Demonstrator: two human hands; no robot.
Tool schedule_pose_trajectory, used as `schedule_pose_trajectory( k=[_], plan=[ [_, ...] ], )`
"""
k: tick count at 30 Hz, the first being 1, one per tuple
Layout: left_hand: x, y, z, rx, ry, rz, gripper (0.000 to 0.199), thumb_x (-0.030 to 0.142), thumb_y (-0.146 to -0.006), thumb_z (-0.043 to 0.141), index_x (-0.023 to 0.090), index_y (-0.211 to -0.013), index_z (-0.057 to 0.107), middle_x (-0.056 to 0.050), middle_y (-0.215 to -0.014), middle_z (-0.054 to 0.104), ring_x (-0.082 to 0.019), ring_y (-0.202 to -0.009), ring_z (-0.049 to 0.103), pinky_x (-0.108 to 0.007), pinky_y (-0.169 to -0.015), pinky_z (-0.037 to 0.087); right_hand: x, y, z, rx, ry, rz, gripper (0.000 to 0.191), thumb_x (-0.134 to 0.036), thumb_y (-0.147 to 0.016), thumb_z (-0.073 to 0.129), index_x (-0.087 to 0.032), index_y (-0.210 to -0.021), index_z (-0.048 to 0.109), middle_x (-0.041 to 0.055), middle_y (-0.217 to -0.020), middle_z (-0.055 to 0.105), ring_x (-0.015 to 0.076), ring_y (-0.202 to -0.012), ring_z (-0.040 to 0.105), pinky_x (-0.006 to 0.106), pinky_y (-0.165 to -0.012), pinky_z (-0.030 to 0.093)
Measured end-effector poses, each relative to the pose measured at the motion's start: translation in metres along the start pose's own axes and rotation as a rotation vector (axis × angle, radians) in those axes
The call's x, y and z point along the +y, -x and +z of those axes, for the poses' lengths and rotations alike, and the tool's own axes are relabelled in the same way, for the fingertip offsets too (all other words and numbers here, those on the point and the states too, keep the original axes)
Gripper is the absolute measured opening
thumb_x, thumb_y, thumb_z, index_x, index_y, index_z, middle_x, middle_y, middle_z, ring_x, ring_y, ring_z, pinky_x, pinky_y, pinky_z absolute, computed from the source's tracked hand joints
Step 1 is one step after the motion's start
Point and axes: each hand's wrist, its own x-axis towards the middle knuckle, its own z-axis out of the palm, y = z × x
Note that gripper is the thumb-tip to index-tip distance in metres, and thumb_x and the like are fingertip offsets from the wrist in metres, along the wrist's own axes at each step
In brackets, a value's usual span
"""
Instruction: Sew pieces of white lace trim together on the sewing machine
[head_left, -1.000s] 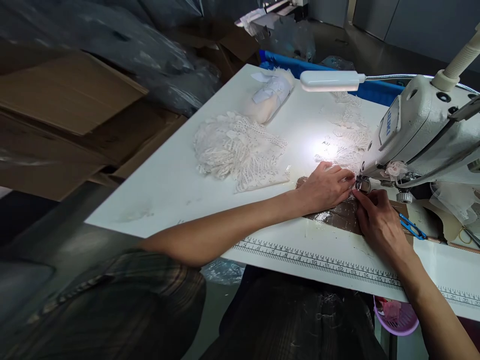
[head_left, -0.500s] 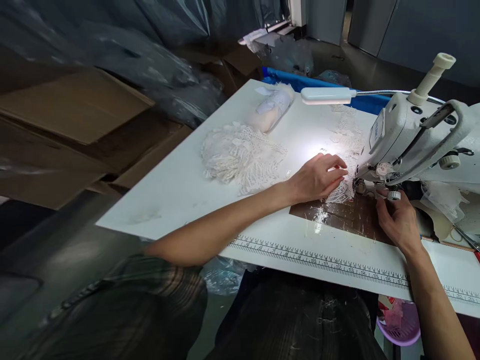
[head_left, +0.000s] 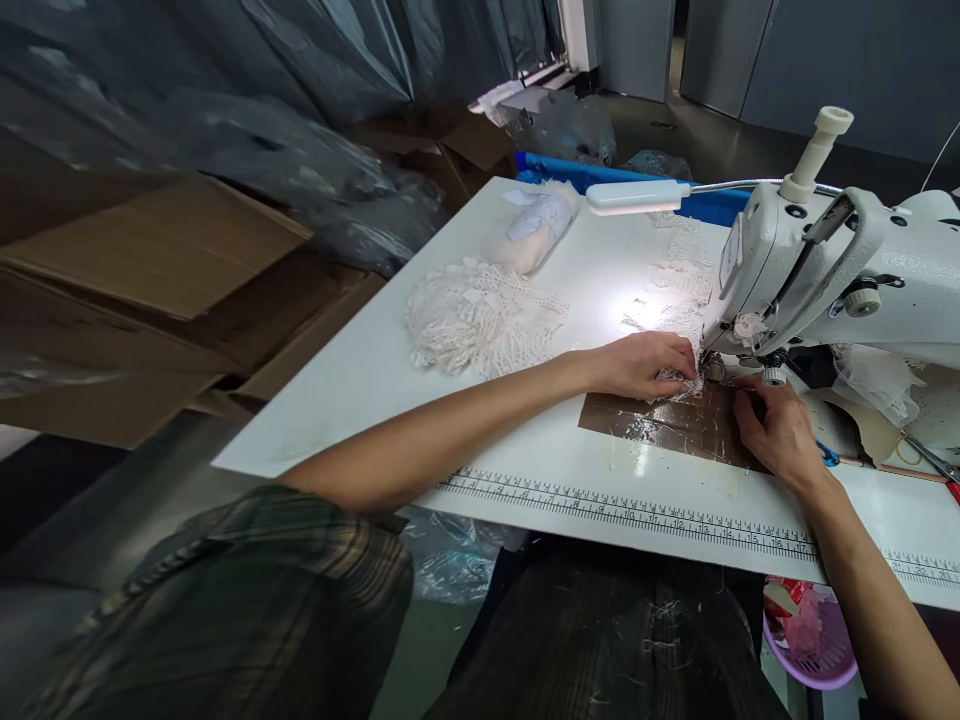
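My left hand is closed with curled fingers on white lace, just left of the needle area of a white sewing machine. The lace runs back from there across the lit tabletop. To the right of the presser foot, my right hand has its thumb and fingers drawn together low under the machine head. What they hold, if anything, is hidden. A brown glossy sheet lies on the table in front of both hands.
A lace heap and a wrapped pale roll lie left on the white table. A lamp hangs over the lace. Scissors rest at right. Cardboard boxes stand left; a purple basket sits below.
My left hand has lowered and its raised fingers have curled down onto the lace by the needle. My right hand stays by the presser foot. The view has shifted slightly.
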Motion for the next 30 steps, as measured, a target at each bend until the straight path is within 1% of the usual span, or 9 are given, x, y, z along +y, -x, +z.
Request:
schedule_pose_trajectory(
  k=[6, 10, 14, 17, 19, 21, 24, 26, 30],
  plan=[
    [-0.001, -0.002, 0.002, 0.06, 0.09, -0.051, 0.014, 0.018, -0.092, 0.059, 0.018, -0.092, 0.073, -0.004, -0.094, 0.072, -0.012, -0.082, 0.067, -0.024, -0.073, 0.055, -0.01, -0.008, -0.009, -0.195, -0.033, -0.034, 0.03, -0.027, -0.088, 0.046, -0.018, -0.102, 0.071, 0.0104, -0.093, 0.07, 0.0202, -0.074, 0.064, 0.033, -0.071, 0.05],
    [-0.002, -0.002, 0.009, 0.116, 0.015, 0.022, 0.016, 0.018, -0.094, 0.055, 0.015, -0.091, 0.071, -0.006, -0.092, 0.071, -0.013, -0.082, 0.066, -0.026, -0.073, 0.056, -0.012, -0.016, -0.015, -0.289, 0.007, -0.024, 0.031, -0.026, -0.088, 0.046, -0.019, -0.103, 0.072, 0.0095, -0.093, 0.072, 0.0205, -0.074, 0.065, 0.033, -0.069, 0.05],
    [-0.003, 0.0, 0.017, 0.224, -0.036, 0.04, 0.022, 0.019, -0.098, 0.048, 0.012, -0.092, 0.068, -0.009, -0.091, 0.069, -0.013, -0.08, 0.064, -0.026, -0.069, 0.055, -0.013, -0.018, -0.016, -0.267, 0.01, 0.046, 0.03, -0.027, -0.087, 0.047, -0.018, -0.102, 0.072, 0.0093, -0.09, 0.073, 0.0213, -0.074, 0.066, 0.033, -0.068, 0.05],
    [-0.002, 0.001, 0.02, 0.243, -0.04, 0.022, 0.022, 0.021, -0.099, 0.047, 0.013, -0.094, 0.067, -0.008, -0.091, 0.068, -0.012, -0.081, 0.063, -0.025, -0.07, 0.055, -0.011, -0.015, -0.014, -0.232, -0.019, 0.081, 0.031, -0.029, -0.088, 0.048, -0.018, -0.101, 0.073, 0.008, -0.084, 0.072, 0.0199, -0.071, 0.065, 0.032, -0.066, 0.049],
    [-0.002, 0.002, 0.02, 0.241, -0.08, 0.047, 0.023, 0.023, -0.1, 0.048, 0.014, -0.094, 0.068, -0.007, -0.091, 0.068, -0.013, -0.082, 0.063, -0.026, -0.071, 0.055, -0.01, -0.013, -0.011, -0.208, -0.037, 0.092, 0.032, -0.031, -0.089, 0.048, -0.018, -0.102, 0.073, 0.0079, -0.085, 0.072, 0.0192, -0.069, 0.064, 0.032, -0.065, 0.049],
    [-0.003, 0.002, 0.02, 0.229, -0.165, 0.085, 0.023, 0.025, -0.1, 0.049, 0.016, -0.092, 0.069, -0.007, -0.091, 0.068, -0.014, -0.08, 0.063, -0.028, -0.07, 0.054, -0.008, -0.011, -0.008, -0.183, -0.06, 0.056, 0.032, -0.031, -0.09, 0.047, -0.018, -0.104, 0.073, 0.0088, -0.09, 0.072, 0.019, -0.071, 0.064, 0.032, -0.066, 0.051],
    [-0.002, 0.002, 0.021, 0.209, -0.325, 0.118, 0.025, 0.025, -0.101, 0.048, 0.018, -0.089, 0.069, -0.006, -0.093, 0.069, -0.015, -0.078, 0.062, -0.03, -0.068, 0.051, -0.006, -0.009, -0.004, -0.169, -0.056, -0.082, 0.035, -0.028, -0.091, 0.045, -0.021, -0.111, 0.073, 0.0091, -0.099, 0.07, 0.0196, -0.08, 0.065, 0.033, -0.071, 0.052],
    [-0.001, 0.002, 0.02, 0.196, -0.389, 0.136, 0.028, 0.023, -0.101, 0.046, 0.017, -0.088, 0.069, -0.006, -0.094, 0.07, -0.015, -0.078, 0.062, -0.032, -0.069, 0.05, -0.006, -0.008, -0.003, -0.186, -0.005, -0.156, 0.036, -0.025, -0.091, 0.045, -0.025, -0.115, 0.072, 0.0082, -0.102, 0.068, 0.0197, -0.083, 0.064, 0.032, -0.07, 0.052],
    [0.0, 0.003, 0.019, 0.135, -0.4, 0.123, 0.029, 0.022, -0.102, 0.043, 0.018, -0.09, 0.069, -0.005, -0.098, 0.071, -0.015, -0.08, 0.061, -0.033, -0.071, 0.048, -0.005, -0.006, 0.001, -0.209, 0.102, -0.186, 0.039, -0.024, -0.09, 0.046, -0.029, -0.119, 0.072, 0.0091, -0.103, 0.066, 0.0205, -0.083, 0.062, 0.032, -0.065, 0.052]
  ],
)
